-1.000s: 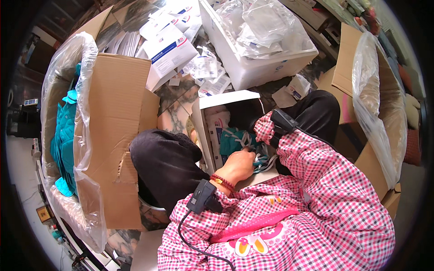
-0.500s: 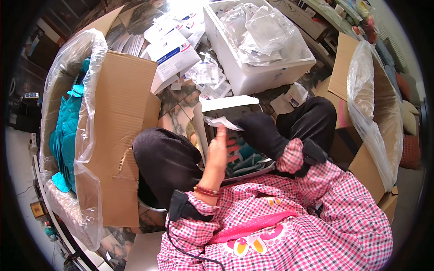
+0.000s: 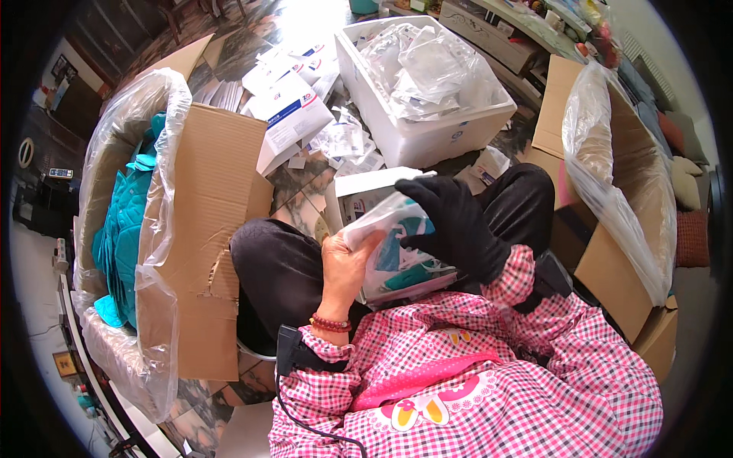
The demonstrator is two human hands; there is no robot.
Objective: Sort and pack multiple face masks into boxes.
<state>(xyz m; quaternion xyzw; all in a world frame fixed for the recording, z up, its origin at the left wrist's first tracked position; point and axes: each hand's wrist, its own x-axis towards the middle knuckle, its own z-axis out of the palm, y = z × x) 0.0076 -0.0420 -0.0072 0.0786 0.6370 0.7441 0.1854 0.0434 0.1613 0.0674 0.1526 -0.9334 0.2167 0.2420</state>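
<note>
My bare left hand (image 3: 345,263), with red bead bracelets at the wrist, grips the left edge of a clear plastic bag (image 3: 372,221). Through and below the film show teal pieces (image 3: 412,275) with white loops, which look like face masks; whether they lie inside the bag or beneath it I cannot tell. My black-gloved right hand (image 3: 458,221) is at the bag's right side, fingers and thumb spread apart. Between my knees stands a small white carton (image 3: 374,182), its flap raised behind the bag.
To the left a large plastic-lined carton (image 3: 202,229) holds stacked teal masks (image 3: 130,221). Another lined carton (image 3: 618,221) stands at right. Ahead are a white foam box (image 3: 450,133) full of clear bags, white-and-blue cartons (image 3: 294,114) and scattered packets (image 3: 347,137) on the floor.
The plastic film, earlier bunched small between my hands, is now spread out as a bag. My left hand has moved left and closed on its edge; my right hand has opened and turned.
</note>
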